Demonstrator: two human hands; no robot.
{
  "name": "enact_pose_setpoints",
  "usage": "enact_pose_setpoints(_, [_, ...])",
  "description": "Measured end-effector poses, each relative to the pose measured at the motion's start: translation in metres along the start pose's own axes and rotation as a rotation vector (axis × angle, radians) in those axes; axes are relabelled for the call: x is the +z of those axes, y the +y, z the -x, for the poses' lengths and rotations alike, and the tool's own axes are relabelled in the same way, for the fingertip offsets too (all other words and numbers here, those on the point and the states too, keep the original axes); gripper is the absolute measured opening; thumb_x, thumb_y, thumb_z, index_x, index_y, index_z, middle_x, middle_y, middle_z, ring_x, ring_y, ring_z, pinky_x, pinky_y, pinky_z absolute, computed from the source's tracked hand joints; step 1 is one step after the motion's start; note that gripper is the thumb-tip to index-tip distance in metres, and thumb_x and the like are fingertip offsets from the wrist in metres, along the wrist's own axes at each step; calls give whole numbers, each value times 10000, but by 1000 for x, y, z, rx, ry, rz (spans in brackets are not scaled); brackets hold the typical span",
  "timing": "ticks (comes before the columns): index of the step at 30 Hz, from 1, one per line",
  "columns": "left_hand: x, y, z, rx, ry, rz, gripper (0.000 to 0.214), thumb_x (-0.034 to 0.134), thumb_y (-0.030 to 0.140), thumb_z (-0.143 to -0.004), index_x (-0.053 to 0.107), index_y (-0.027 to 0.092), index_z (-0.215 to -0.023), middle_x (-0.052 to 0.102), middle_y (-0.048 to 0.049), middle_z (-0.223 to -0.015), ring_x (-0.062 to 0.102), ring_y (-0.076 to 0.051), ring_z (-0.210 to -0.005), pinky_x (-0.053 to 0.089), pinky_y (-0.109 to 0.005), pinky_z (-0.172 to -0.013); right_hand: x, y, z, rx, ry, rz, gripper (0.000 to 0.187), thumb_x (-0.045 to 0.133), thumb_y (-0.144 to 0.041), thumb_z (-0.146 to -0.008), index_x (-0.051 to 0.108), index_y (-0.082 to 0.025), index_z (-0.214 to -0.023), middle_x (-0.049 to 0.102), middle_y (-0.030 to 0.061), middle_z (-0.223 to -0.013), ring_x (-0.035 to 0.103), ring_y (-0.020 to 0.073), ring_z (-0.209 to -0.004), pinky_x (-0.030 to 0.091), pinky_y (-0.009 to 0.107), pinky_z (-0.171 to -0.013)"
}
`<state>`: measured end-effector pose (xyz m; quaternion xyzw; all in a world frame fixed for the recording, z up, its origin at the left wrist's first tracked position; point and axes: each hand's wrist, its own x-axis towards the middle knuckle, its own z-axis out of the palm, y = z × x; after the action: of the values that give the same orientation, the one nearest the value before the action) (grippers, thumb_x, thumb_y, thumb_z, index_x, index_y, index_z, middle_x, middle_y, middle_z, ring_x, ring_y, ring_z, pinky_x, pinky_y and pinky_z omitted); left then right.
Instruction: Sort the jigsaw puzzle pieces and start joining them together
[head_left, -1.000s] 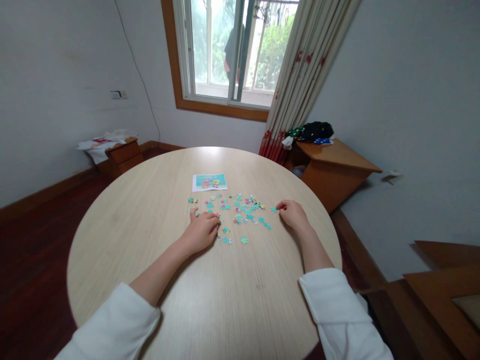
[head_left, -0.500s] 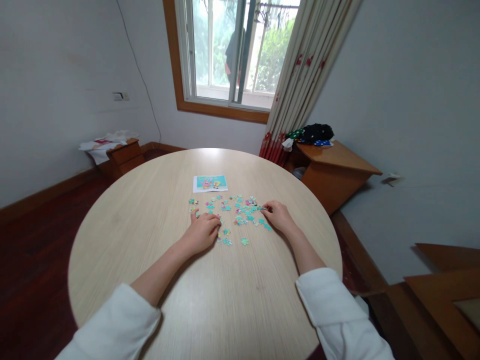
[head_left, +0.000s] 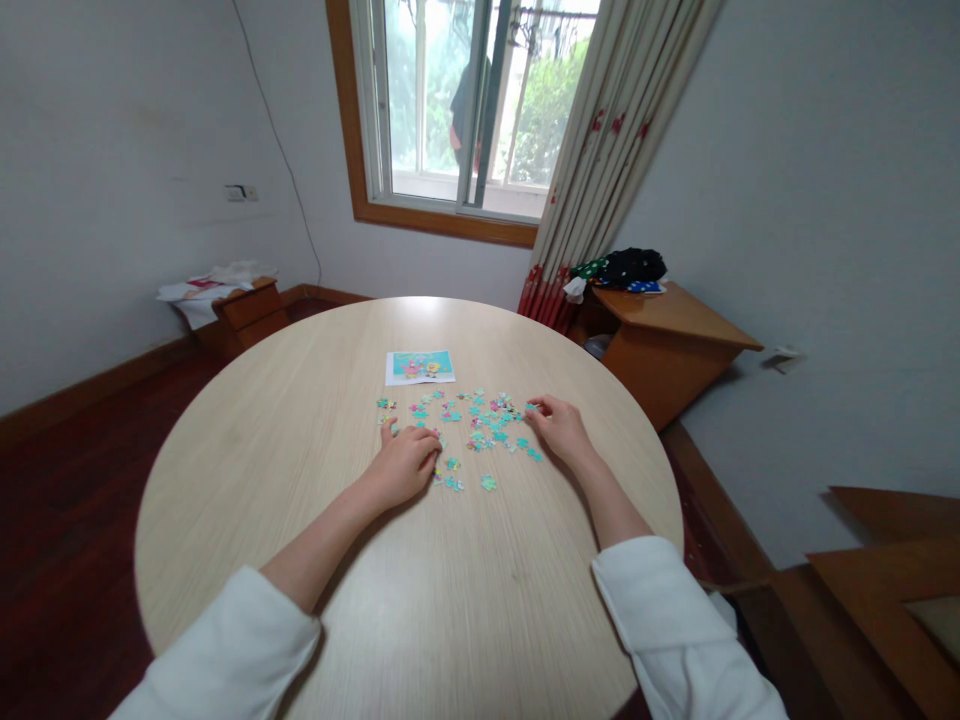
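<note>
Small jigsaw pieces (head_left: 495, 421) in teal, pink and yellow lie scattered over the middle of the round table. My left hand (head_left: 407, 462) rests palm down at the left side of them, thumb stretched away from the fingers; whatever lies beneath the palm is hidden. At the right edge of the pieces, my right hand (head_left: 561, 428) pinches a teal puzzle piece (head_left: 532, 407) between thumb and fingertips. A picture sheet (head_left: 421, 367) with cartoon figures on a teal ground lies flat just beyond the pieces. One single piece (head_left: 488, 483) sits apart, nearer to me.
The pale wooden round table (head_left: 262, 450) fills the middle of the view. Behind it are a window (head_left: 480, 100) and a curtain (head_left: 600, 150). Wooden cabinets stand at left (head_left: 253, 312) and right (head_left: 667, 350), with cloths on top. Through the glass a person (head_left: 461, 110) is partly visible.
My right hand has shifted slightly and turned the pinched piece, so its teal face shows now. My left hand stays in place.
</note>
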<state>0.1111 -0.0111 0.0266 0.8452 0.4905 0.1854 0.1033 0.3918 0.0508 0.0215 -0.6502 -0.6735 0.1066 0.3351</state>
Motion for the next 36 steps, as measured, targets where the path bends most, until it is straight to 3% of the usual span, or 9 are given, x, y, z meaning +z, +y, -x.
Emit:
enact_pose_setpoints(6, [0, 0, 0, 0, 8, -4, 273, 396, 169, -855, 665, 208, -888, 688, -90, -1105, 599, -244, -1030, 150, -656, -1040, 0, 7, -2, 6, 56, 111, 141, 566, -238, -816, 686, -174, -854, 712, 60, -795, 620, 178, -717, 410, 277, -702])
enact_pose_setpoints(17, [0, -1, 0, -8, -2, -5, 262, 403, 172, -857, 659, 208, -904, 683, -86, -1124, 598, -245, -1055, 135, -653, -1049, -1, 5, -2, -91, -44, 302, 98, 607, -216, -805, 694, -171, -805, 719, 87, -919, 626, 215, -920, 356, 330, -843])
enact_pose_setpoints(24, [2, -4, 0, -8, -9, -5, 260, 400, 182, -865, 655, 211, -905, 683, -90, -1127, 594, -248, -1060, 127, -657, -1044, 4, 9, -1, -89, -123, 259, 170, 547, -217, -836, 702, -184, -775, 718, 76, -930, 614, 194, -905, 345, 308, -823])
enact_pose_setpoints(28, [3, -4, 0, -7, 6, -8, 259, 399, 193, -868, 654, 220, -902, 684, -79, -1121, 595, -242, -1056, 130, -646, -1049, 6, 12, -4, -66, -27, 155, 272, 478, -235, -864, 701, -164, -727, 719, 90, -851, 614, 182, -796, 383, 281, -746])
enact_pose_setpoints(32, [2, -3, 0, -7, -2, -9, 262, 402, 181, -856, 657, 210, -909, 681, -85, -1119, 596, -244, -1053, 136, -642, -1049, 7, 19, -8, -21, 125, 29, 258, 496, -268, -835, 713, -149, -760, 718, 84, -798, 606, 176, -719, 411, 271, -693])
enact_pose_setpoints(36, [2, -3, 0, -8, -5, -6, 265, 398, 188, -859, 657, 212, -909, 680, -84, -1118, 594, -245, -1056, 129, -648, -1049, 5, 27, -11, 52, 177, -61, 217, 542, -266, -782, 725, -150, -796, 725, 73, -785, 620, 178, -709, 434, 278, -700])
